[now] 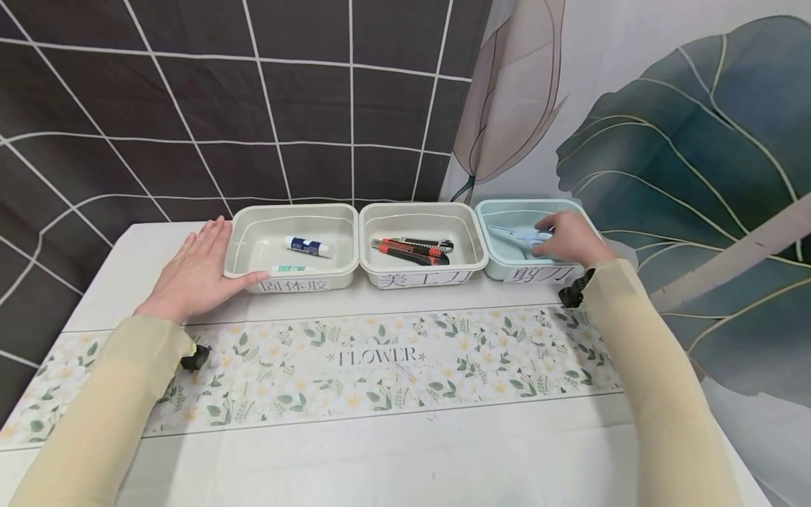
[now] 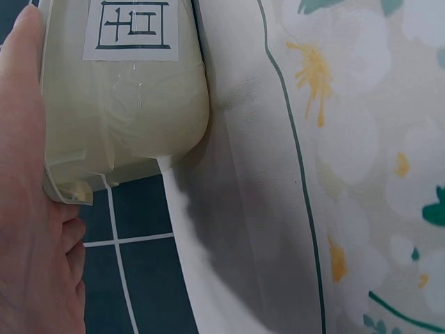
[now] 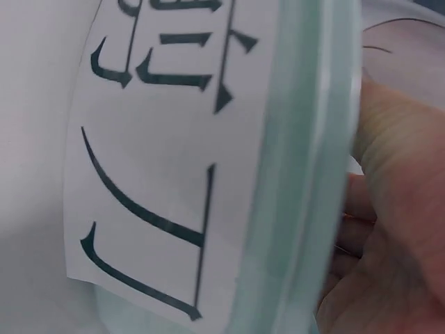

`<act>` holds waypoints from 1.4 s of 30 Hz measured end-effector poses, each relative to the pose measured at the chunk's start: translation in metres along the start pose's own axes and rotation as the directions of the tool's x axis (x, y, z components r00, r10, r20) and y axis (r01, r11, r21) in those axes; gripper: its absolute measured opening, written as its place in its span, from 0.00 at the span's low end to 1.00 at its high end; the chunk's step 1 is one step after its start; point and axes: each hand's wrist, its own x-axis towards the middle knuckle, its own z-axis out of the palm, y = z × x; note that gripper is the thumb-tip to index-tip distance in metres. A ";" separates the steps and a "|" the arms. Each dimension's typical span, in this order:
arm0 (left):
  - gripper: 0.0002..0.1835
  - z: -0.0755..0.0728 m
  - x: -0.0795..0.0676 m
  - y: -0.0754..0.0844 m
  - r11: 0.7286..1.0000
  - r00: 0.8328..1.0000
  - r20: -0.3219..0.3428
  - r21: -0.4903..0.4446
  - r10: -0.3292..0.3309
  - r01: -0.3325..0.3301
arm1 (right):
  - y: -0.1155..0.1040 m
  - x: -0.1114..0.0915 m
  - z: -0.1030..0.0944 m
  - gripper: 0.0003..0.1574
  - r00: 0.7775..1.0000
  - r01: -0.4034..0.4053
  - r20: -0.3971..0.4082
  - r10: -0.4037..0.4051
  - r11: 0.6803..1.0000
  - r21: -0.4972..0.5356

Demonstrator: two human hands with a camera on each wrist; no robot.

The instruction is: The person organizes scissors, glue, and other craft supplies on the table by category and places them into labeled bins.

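At the left end of the row, my left hand (image 1: 196, 271) lies with straight fingers along the side of a cream bin (image 1: 345, 264), its thumb over the front rim. In the left wrist view the same hand (image 2: 28, 181) is against the bin's wall (image 2: 139, 104). A blue-and-white glue stick (image 1: 309, 246) lies inside, with a green-and-white one (image 1: 293, 268) near the front wall. My right hand (image 1: 573, 238) reaches into a light blue bin (image 1: 500, 271) and grips light blue scissors (image 1: 518, 234) by the handles. The bin's wall hides its fingertips in the right wrist view.
Between those two bins stands another cream bin (image 1: 476, 262) with several red and black utility knives (image 1: 415, 252). Paper labels with Chinese characters are on the bin fronts. A floral runner (image 1: 380, 380) crosses the white table (image 1: 393, 451); a dark grid cloth (image 1: 209, 105) hangs behind.
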 end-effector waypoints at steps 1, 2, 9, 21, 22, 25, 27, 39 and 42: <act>0.64 0.000 0.000 0.000 1.000 1.000 0.000 -0.001 -0.001 0.001 | 0.000 0.001 0.001 0.34 1.000 0.000 0.006 0.000 1.000 -0.008; 0.64 0.000 0.000 0.000 1.000 1.000 0.001 -0.001 -0.001 0.001 | 0.001 0.003 0.003 0.34 1.000 0.004 0.008 -0.004 1.000 -0.020; 0.64 0.001 -0.001 0.001 1.000 1.000 -0.001 -0.003 0.003 -0.003 | 0.005 0.007 0.004 0.34 1.000 0.010 -0.001 -0.010 0.998 -0.060; 0.65 0.002 -0.001 0.000 1.000 1.000 -0.004 0.000 -0.001 0.001 | -0.006 -0.001 -0.007 0.37 0.990 -0.006 -0.139 0.003 1.000 -0.022; 0.65 0.002 -0.001 0.000 1.000 1.000 -0.003 0.001 -0.003 0.003 | -0.008 -0.003 -0.008 0.37 0.988 0.000 -0.152 -0.003 1.000 -0.018; 0.65 0.003 -0.001 0.000 1.000 1.000 -0.001 0.004 -0.004 0.004 | -0.014 -0.009 -0.011 0.38 0.985 0.017 -0.173 -0.015 1.000 0.009; 0.65 0.002 -0.001 0.000 1.000 1.000 0.000 0.005 -0.004 0.004 | -0.017 -0.012 -0.013 0.39 0.982 0.034 -0.185 -0.027 0.999 0.036; 0.64 0.000 0.000 0.001 1.000 1.000 0.008 0.010 0.002 -0.002 | -0.034 -0.031 -0.010 0.45 0.980 0.035 -0.201 -0.004 0.988 0.152; 0.65 0.000 0.000 0.001 1.000 1.000 0.004 0.005 -0.001 0.001 | -0.039 -0.035 -0.007 0.45 0.976 0.051 -0.218 -0.016 0.986 0.159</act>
